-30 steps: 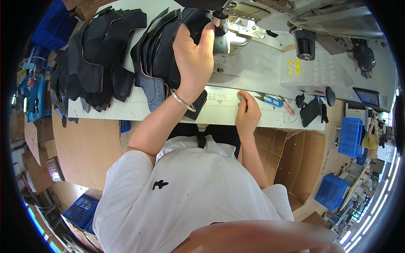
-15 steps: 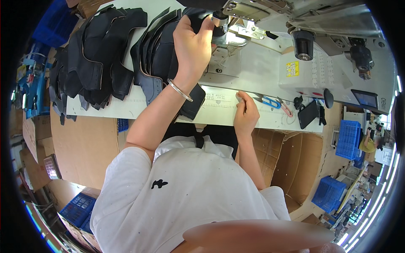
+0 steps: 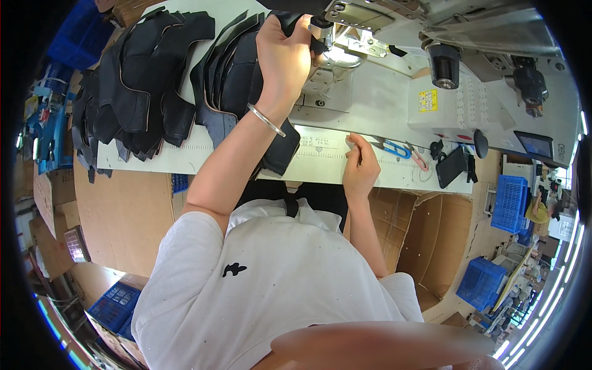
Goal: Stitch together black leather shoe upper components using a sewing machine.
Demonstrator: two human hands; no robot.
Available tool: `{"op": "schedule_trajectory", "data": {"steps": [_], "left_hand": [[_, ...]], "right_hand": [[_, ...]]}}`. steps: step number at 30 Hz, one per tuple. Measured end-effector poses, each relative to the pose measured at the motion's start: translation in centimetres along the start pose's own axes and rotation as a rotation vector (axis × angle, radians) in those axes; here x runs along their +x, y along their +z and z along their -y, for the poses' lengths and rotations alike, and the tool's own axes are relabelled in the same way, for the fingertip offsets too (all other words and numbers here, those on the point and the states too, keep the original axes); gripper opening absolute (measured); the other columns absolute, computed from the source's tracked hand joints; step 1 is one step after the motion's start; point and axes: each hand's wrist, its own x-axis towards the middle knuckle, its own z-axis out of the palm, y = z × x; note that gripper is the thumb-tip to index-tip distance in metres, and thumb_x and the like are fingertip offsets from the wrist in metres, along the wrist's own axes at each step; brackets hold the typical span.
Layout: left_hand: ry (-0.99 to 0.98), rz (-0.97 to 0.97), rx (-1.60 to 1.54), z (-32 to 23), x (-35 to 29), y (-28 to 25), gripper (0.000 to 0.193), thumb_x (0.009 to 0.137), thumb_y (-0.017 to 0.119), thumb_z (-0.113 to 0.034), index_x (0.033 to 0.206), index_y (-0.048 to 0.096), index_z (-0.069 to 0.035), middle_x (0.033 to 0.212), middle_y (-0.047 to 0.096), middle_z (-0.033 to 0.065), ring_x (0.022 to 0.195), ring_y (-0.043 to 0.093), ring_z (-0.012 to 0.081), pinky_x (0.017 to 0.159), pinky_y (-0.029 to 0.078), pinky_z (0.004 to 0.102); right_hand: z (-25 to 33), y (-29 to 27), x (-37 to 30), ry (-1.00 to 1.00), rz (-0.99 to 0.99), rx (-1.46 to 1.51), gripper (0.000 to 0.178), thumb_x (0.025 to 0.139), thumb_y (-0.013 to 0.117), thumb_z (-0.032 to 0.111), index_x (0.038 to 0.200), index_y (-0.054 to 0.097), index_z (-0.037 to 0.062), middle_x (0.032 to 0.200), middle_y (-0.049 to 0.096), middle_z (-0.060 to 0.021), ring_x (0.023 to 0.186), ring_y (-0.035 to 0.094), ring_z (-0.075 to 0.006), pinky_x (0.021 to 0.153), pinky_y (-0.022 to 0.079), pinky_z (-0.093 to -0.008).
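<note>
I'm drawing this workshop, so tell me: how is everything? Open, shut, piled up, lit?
Left hand: bent, touching a black piece
Right hand: loosely curled, on the table
Pile of black pieces: heaped, overlapping
Machine: brightly lit underneath
Big cardboard box: open
Blue-handled scissors: lying down, open or shut unclear
Small screen: on or off unclear

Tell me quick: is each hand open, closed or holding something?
Left hand: on a dark piece at the sewing machine; its grip cannot be told.
Right hand: loosely curled at the table, no object showing; fully closed or not, unclear.
</note>
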Motion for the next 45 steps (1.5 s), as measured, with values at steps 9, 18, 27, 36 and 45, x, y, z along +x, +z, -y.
{"op": "schedule_trajectory", "data": {"steps": [9, 18, 27, 36, 45], "left_hand": [[-0.029, 0.096, -0.013, 0.2, 0.6, -1.5, 0.033, 0.098, 0.052, -0.026, 0.072, 0.049, -0.007, 0.056, 0.051, 0.0024, 0.043, 0.047, 0.0089, 0.039, 0.034, 0.0230], [1.088, -0.228, 1.069, 0.3, 1.5, -4.4, 0.019, 0.081, 0.057, -0.010, 0.097, 0.062, 0.000, 0.060, 0.057, 0.0120, 0.065, 0.060, 0.0372, 0.071, 0.052, 0.0464], [0.600, 0.117, 1.156, -0.4, 2.8, -4.1, 0.035, 0.081, 0.052, -0.003, 0.114, 0.061, -0.011, 0.083, 0.064, 0.0212, 0.083, 0.061, 0.0421, 0.072, 0.049, 0.0466], [0.145, -0.093, 0.064, -4.2, 3.2, -12.0, 0.031, 0.098, 0.051, -0.020, 0.103, 0.060, 0.010, 0.087, 0.067, 0.0126, 0.075, 0.068, 0.0217, 0.047, 0.058, 0.0322], [0.257, -0.252, -0.155, -10.2, -1.6, -21.3, 0.033, 0.100, 0.048, -0.022, 0.118, 0.053, 0.006, 0.111, 0.063, 0.0141, 0.092, 0.066, 0.0244, 0.062, 0.062, 0.0397]], "right_hand": [[1.3, 0.1, -0.1, 0.084, -0.004, 0.076, 0.021, 0.086, 0.052, -0.003, 0.102, 0.064, 0.0018, 0.096, 0.069, -0.0107, 0.084, 0.065, -0.0253, 0.074, 0.051, -0.0335], [6.8, 3.6, 2.3, 0.047, 0.273, 0.350, 0.027, 0.088, 0.056, 0.005, 0.114, 0.059, 0.0010, 0.107, 0.064, -0.0135, 0.095, 0.062, -0.0262, 0.084, 0.049, -0.0353], [8.6, 6.8, 3.7, 0.084, 0.382, 0.472, 0.040, 0.086, 0.062, 0.011, 0.124, 0.054, 0.0017, 0.113, 0.059, -0.0158, 0.097, 0.062, -0.0237, 0.085, 0.049, -0.0334], [10.4, 8.0, 4.3, 0.516, 0.368, 0.852, 0.052, 0.088, 0.067, 0.020, 0.131, 0.047, -0.0010, 0.092, 0.058, 0.0004, 0.078, 0.048, -0.0053, 0.069, 0.039, -0.0203], [11.0, 7.6, 5.4, 0.499, 0.440, 0.835, 0.034, 0.089, 0.068, 0.021, 0.110, 0.059, -0.0044, 0.080, 0.055, 0.0045, 0.068, 0.045, -0.0005, 0.060, 0.036, -0.0181]]}}
